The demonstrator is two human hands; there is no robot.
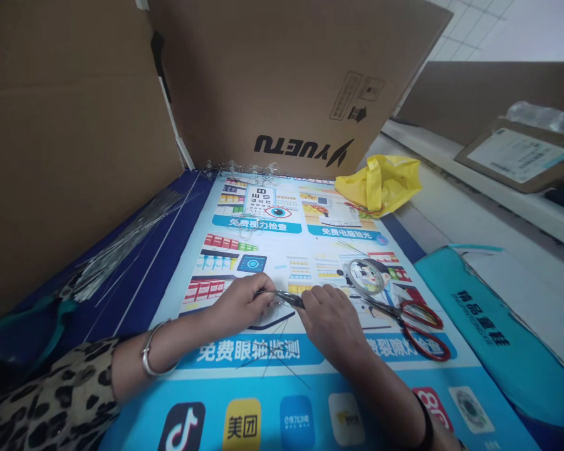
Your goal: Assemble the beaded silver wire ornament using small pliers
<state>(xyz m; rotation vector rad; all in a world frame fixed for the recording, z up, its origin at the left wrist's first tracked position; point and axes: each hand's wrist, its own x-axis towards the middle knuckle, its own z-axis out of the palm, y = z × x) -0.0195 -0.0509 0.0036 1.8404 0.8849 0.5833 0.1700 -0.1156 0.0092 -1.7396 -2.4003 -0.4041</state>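
Observation:
My left hand and my right hand meet low over a printed blue poster that covers the table. The right hand is closed on small dark pliers whose tips point left. The left hand pinches a thin wire at the plier tips. A few cut wire pieces lie on the poster just below the hands. A silver bangle is on my left wrist, above a leopard-print sleeve.
A bundle of thin metal wires lies at the left. Red-handled scissors and a tape roll sit right of my hands. A yellow plastic bag, cardboard walls and a teal bag ring the area.

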